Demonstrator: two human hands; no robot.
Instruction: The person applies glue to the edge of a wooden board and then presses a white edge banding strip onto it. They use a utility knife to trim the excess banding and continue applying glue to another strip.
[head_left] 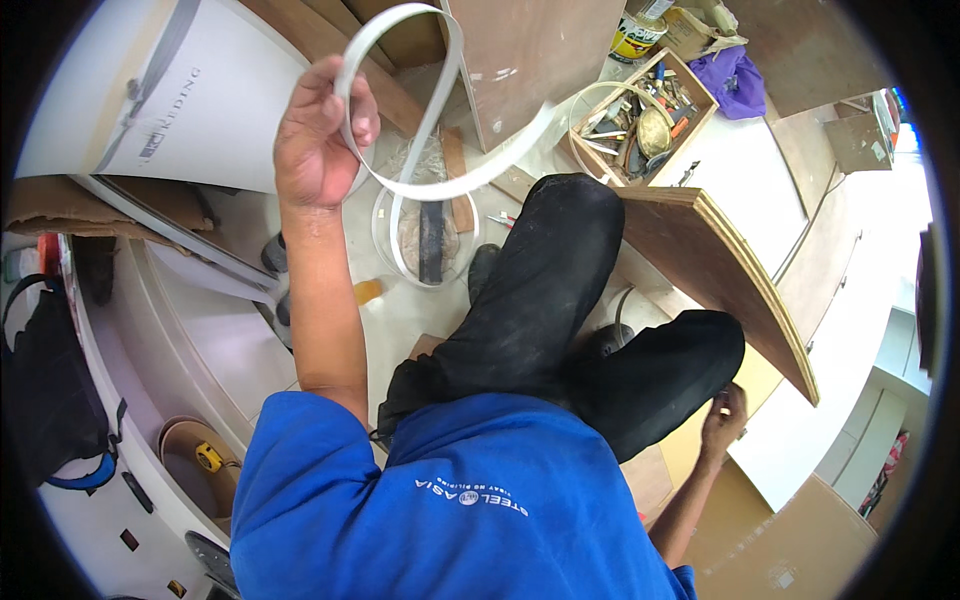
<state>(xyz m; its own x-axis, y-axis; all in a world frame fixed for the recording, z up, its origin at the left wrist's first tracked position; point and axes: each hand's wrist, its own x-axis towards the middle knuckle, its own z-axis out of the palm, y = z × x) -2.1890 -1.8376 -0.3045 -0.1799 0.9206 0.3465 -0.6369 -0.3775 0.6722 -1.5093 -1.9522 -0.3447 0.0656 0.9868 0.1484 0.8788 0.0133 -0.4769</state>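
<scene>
Raised at the upper left, my left hand (322,140) grips a long white flexible strip (450,185). The strip forms loops in the air and drops toward a coil (400,235) on the floor, beside a dark bar (431,240). My right hand (722,420) is low at the right, beside my black-trousered knee, its fingers curled and partly hidden; what they hold is unclear. Just right of my legs a thick plywood board (715,275) stands tilted, with its layered edge showing.
A wooden box of tools (635,125), a purple bag (725,80) and a can (633,40) sit at the upper right. Curved white panels (200,100), a black bag (55,390) and a yellow tape measure (210,457) are at the left. Cardboard (785,550) lies at the lower right.
</scene>
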